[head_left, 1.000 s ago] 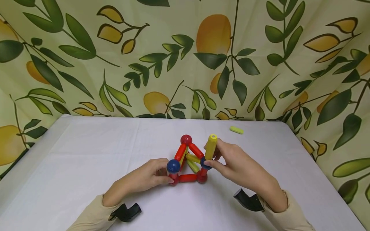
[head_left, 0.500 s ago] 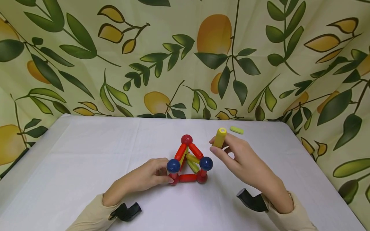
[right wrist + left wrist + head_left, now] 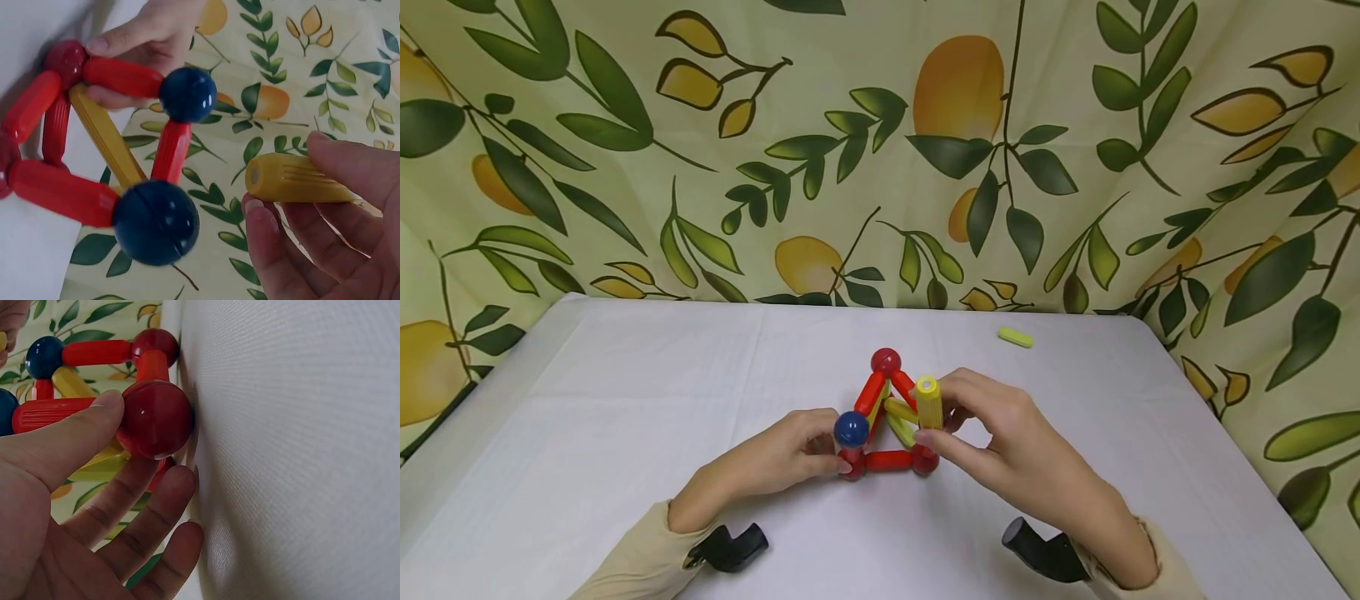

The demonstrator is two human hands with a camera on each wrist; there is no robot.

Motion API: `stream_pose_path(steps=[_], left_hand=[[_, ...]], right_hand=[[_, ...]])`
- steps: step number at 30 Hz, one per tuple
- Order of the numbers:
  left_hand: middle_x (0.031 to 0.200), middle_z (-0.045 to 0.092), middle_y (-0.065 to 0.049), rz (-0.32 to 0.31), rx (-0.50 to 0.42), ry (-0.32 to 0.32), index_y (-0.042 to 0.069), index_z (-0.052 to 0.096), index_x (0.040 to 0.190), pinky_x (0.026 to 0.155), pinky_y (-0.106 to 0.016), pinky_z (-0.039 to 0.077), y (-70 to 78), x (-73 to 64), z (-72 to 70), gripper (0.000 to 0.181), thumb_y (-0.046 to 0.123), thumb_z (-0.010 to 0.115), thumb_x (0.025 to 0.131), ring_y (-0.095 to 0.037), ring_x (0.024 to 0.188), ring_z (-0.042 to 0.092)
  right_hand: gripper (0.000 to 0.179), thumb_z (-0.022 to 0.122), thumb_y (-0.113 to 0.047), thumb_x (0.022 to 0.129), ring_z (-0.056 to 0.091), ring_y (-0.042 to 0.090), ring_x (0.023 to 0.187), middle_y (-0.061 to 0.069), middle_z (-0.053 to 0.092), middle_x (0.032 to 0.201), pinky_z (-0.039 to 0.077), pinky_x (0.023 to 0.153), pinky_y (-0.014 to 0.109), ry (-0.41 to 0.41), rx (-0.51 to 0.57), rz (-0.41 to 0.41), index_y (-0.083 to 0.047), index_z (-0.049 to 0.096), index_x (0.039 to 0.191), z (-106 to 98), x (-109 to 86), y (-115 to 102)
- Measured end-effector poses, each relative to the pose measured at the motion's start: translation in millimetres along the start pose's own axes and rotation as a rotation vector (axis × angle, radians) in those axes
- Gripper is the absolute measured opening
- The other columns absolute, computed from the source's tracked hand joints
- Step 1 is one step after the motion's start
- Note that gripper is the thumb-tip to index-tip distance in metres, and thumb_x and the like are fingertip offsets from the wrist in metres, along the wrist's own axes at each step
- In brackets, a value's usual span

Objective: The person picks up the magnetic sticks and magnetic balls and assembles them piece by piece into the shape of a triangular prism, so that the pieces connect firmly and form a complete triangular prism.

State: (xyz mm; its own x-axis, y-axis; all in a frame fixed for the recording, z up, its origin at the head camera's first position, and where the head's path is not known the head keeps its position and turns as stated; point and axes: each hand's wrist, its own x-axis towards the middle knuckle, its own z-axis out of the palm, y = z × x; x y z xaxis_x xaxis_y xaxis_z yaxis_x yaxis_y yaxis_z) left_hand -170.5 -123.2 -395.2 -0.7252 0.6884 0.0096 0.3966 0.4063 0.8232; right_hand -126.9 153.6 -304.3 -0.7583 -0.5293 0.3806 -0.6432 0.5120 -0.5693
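On the table stands a frame of red and yellow rods joined by red and blue balls, like a magnetic building set. My left hand [image 3: 767, 458] pinches its near-left red ball [image 3: 155, 420] between thumb and fingers. Above that ball, on a red rod, sits a blue ball [image 3: 852, 429]. My right hand [image 3: 1011, 429] holds a loose yellow rod [image 3: 929, 406] upright, gripped by thumb and fingertips. In the right wrist view the rod's end is a short gap away from the right blue ball [image 3: 156, 222], which is hidden in the head view. A red ball [image 3: 886, 362] tops the far corner.
A yellow-green rod [image 3: 1015, 337] lies by itself near the table's back right. White cloth covers the table [image 3: 647, 375]. Behind it hangs a patterned curtain [image 3: 842, 167] with leaves and fruit.
My right hand drew the yellow rod up and right, off the right blue ball, then brought it back left over that corner. The left hand kept its hold on the red ball.
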Motion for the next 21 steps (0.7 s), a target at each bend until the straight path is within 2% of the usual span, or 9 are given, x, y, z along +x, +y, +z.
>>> stream_pose_path(steps=[5, 8, 13, 16, 21], left_hand=[[0.097, 0.066, 0.009, -0.003, 0.011, -0.002, 0.021, 0.066, 0.104, 0.080, -0.024, 0.051, -1.0, 0.3, -0.3, 0.018, 0.017, 0.074, 0.089, -0.007, 0.086, 0.060], [0.097, 0.067, 0.010, -0.007, 0.014, -0.004, 0.022, 0.066, 0.105, 0.082, -0.024, 0.051, -1.5, -0.2, -0.8, 0.019, 0.017, 0.074, 0.089, -0.006, 0.087, 0.060], [0.099, 0.068, 0.006, 0.022, 0.000, -0.005, 0.018, 0.067, 0.107, 0.083, -0.024, 0.052, -3.1, -0.2, -0.6, 0.019, 0.017, 0.073, 0.090, -0.005, 0.087, 0.061], [0.099, 0.068, 0.004, 0.017, -0.011, -0.007, 0.016, 0.067, 0.108, 0.083, -0.024, 0.052, -2.8, -0.1, -0.4, 0.019, 0.017, 0.073, 0.090, -0.006, 0.087, 0.063], [0.099, 0.070, 0.003, 0.016, -0.017, -0.009, 0.015, 0.067, 0.108, 0.083, -0.024, 0.053, -1.5, 1.0, 0.1, 0.020, 0.015, 0.073, 0.089, -0.007, 0.086, 0.065]], right_hand=[[0.038, 0.080, -0.014, 0.083, 0.065, 0.000, 0.082, -0.006, 0.070, 0.103, 0.057, 0.072, 0.020, -0.029, 0.058, -0.020, -0.012, 0.066, 0.117, 9.5, 0.8, -2.7], [0.033, 0.079, -0.018, 0.084, 0.066, 0.000, 0.082, -0.007, 0.070, 0.100, 0.057, 0.073, 0.020, -0.035, 0.069, -0.031, -0.012, 0.066, 0.114, 14.7, 1.5, -3.2], [0.029, 0.076, -0.024, 0.087, 0.061, 0.000, 0.080, -0.009, 0.069, 0.095, 0.056, 0.071, 0.020, -0.029, 0.059, -0.042, -0.013, 0.066, 0.112, 22.3, -2.7, -2.6], [0.028, 0.077, -0.022, 0.087, 0.058, 0.001, 0.079, -0.009, 0.067, 0.093, 0.055, 0.070, 0.020, -0.013, 0.034, -0.069, -0.013, 0.067, 0.111, 27.6, -7.7, -0.3], [0.028, 0.078, -0.021, 0.085, 0.062, 0.001, 0.078, -0.006, 0.071, 0.095, 0.056, 0.072, 0.019, -0.024, -0.007, -0.060, -0.012, 0.069, 0.110, 36.7, -14.1, 4.6]])
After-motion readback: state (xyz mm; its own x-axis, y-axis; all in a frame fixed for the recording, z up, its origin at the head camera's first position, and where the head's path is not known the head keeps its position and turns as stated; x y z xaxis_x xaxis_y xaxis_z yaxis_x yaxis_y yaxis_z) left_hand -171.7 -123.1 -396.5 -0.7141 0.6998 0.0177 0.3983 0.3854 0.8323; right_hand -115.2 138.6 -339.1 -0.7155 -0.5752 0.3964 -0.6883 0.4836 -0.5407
